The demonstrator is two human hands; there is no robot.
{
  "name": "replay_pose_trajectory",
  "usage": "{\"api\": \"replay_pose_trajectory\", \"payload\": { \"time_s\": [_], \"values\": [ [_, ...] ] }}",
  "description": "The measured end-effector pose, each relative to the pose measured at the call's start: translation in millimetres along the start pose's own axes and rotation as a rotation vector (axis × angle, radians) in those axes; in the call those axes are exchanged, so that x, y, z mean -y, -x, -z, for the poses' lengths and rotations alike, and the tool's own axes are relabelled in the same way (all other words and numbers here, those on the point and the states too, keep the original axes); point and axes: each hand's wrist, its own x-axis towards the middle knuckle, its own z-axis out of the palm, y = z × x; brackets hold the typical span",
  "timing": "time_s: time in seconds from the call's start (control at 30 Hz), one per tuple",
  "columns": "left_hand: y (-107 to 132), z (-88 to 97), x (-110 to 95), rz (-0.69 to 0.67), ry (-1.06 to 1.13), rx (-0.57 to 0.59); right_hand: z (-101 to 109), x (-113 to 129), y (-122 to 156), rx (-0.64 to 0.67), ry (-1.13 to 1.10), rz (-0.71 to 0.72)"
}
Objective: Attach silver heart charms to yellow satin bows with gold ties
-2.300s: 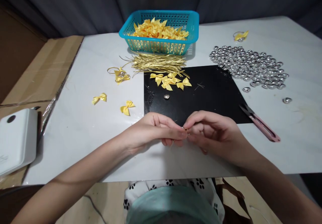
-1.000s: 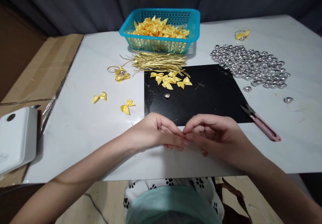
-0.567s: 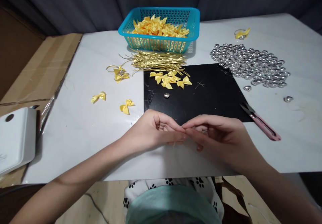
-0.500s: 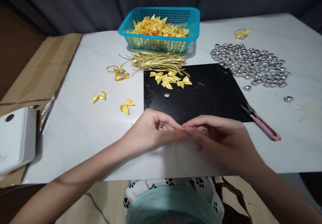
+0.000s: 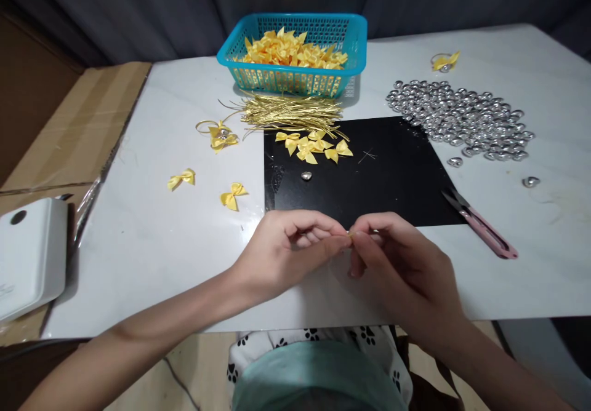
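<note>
My left hand [image 5: 295,245] and my right hand [image 5: 397,257] meet fingertip to fingertip above the near edge of the black mat [image 5: 351,192]. Both are closed in a pinch on something tiny; a yellowish speck shows between the tips, too small to name. Ahead of them on the mat lie a silver heart bead [image 5: 306,176] and several yellow ribbon bows [image 5: 307,146]. Beyond the bows is a bundle of gold cords [image 5: 290,114]. Two loose bows, one of them a yellow bow [image 5: 233,196], rest left of the mat.
A blue basket [image 5: 292,71] of yellow bows stands at the back. Silver heart beads [image 5: 462,119] are heaped at right, above pink thread snips [image 5: 482,225]. Bow-and-bead loops lie at left [image 5: 223,137] and far right [image 5: 446,63]. A white device [image 5: 32,257] sits on cardboard at left.
Both hands have shifted slightly to the right, their fingertips still together. My right hand looks more upright, and a yellowish speck now shows between the fingertips.
</note>
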Motion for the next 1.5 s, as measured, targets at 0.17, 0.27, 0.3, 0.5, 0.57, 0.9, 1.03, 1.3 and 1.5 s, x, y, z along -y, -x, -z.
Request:
{"api": "replay_pose_trajectory", "payload": {
  "time_s": [0.17,0.27,0.3,0.5,0.57,0.9,1.03,1.3,1.5],
  "values": [
    [0.9,1.5,1.0,0.034,0.068,0.05,0.0,-2.4,2.9,-0.003,-0.013,0.007],
    [1.3,2.8,2.8,0.062,0.071,0.05,0.7,-2.3,2.7,0.014,-0.052,-0.007],
    [1.2,3.1,3.3,0.07,0.067,0.046,1.2,-1.9,2.2,0.019,-0.071,-0.022],
    [1.2,3.8,3.8,0.081,0.085,0.065,7.1,-1.9,-3.9,0.051,-0.139,-0.139],
    [1.5,4.1,3.0,0.085,0.094,0.064,8.7,-3.9,-6.1,0.056,-0.159,-0.098],
    [-0.7,2.7,-0.6,0.126,0.141,0.078,19.2,-7.0,-13.0,0.167,-0.093,0.081],
    [-0.7,3.5,-0.4,0.127,0.144,0.085,17.8,-7.0,-13.4,0.196,-0.121,0.066],
    [1.4,4.0,1.0,0.136,0.091,0.068,17.1,-3.7,-10.9,0.243,-0.184,-0.057],
    [-0.9,3.3,-0.7,0.136,0.125,0.067,18.2,-6.3,-10.5,0.219,-0.166,-0.042]
  ]
}}
